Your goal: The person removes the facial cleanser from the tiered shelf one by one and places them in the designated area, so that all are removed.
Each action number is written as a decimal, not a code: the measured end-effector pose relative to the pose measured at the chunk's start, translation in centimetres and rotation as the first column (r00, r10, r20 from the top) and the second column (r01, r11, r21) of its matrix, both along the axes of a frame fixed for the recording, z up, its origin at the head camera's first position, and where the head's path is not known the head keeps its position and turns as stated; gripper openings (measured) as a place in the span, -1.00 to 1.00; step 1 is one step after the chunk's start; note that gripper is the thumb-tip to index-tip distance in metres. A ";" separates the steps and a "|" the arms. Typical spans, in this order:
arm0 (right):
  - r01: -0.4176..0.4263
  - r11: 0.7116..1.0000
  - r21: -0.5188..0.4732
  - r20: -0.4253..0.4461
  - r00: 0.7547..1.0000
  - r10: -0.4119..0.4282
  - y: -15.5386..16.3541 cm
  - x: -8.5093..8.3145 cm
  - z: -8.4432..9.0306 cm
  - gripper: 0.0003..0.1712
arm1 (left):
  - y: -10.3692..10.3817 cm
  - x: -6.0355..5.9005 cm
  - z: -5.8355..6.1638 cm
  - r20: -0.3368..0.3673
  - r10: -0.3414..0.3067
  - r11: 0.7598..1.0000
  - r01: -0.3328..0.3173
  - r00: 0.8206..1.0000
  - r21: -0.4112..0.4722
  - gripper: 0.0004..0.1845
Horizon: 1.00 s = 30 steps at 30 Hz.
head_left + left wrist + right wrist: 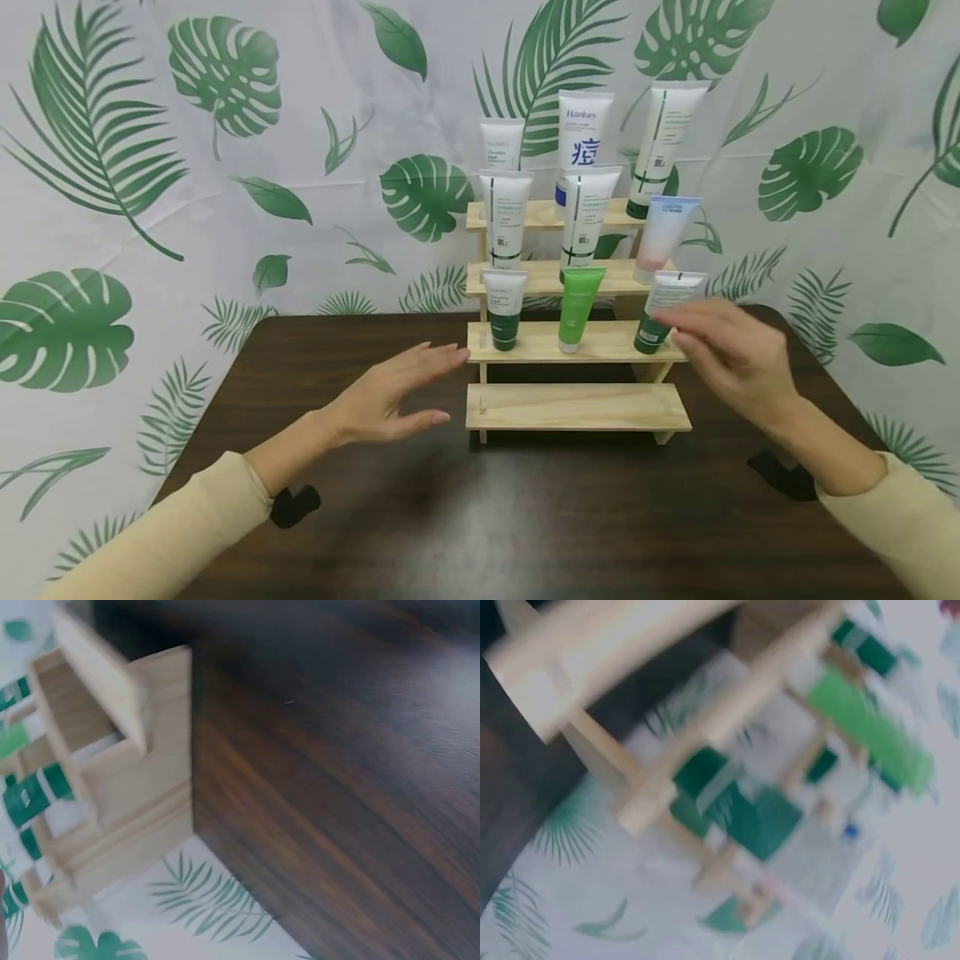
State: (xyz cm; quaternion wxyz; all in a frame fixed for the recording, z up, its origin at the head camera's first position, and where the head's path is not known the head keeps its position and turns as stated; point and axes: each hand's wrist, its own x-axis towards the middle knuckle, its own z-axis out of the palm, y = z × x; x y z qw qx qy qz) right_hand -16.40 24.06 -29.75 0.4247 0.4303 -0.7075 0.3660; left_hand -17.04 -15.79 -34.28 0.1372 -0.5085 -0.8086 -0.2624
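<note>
A four-step wooden shelf [577,406] stands on the dark table [480,517]; its lowest step is bare, and tubes stand on the three steps above. My left hand [397,400] hovers open, fingers straight, just left of the shelf and touching nothing. My right hand [723,346] is blurred at the shelf's right end, its fingertips against a white tube with a dark green cap [663,310] on the second step; no grip shows. A bright green tube [579,307] and another white, green-capped tube [505,308] share that step. The wrist views show the blurred shelf [112,772] and green tube [870,727], no hands.
More white tubes and a pink one with a blue top [663,237] fill the two upper steps. A leaf-print cloth [225,167] hangs behind and around the table. Bare tabletop lies in front of the shelf and to its left.
</note>
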 end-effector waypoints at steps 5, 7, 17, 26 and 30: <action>0.171 0.903 -0.395 0.253 0.965 -0.072 2.4 -2.1 2.3 -0.73 | 0.1 -1.7 1.4 0.138 0.110 0.942 -0.147 0.984 0.301 -0.46; 0.216 0.831 -0.513 0.383 0.924 -0.004 3.4 -3.3 2.4 -0.75 | 0.2 -2.4 2.0 0.246 0.134 0.893 -0.224 0.960 0.390 -0.49; 0.454 0.854 -0.254 0.855 0.519 -0.021 6.7 -8.6 -2.1 -0.59 | 1.1 -6.4 4.5 0.652 0.101 0.646 -0.548 0.751 0.532 -0.53; 0.393 0.912 -0.118 0.922 0.385 -0.047 6.4 -11.0 -4.1 -0.31 | 3.1 -9.2 6.5 0.705 0.030 0.600 -0.577 0.709 0.555 -0.50; 0.411 0.912 0.006 0.937 0.317 -0.149 6.1 -11.9 -4.5 -0.32 | 3.8 -10.3 7.4 0.710 -0.003 0.574 -0.580 0.705 0.578 -0.51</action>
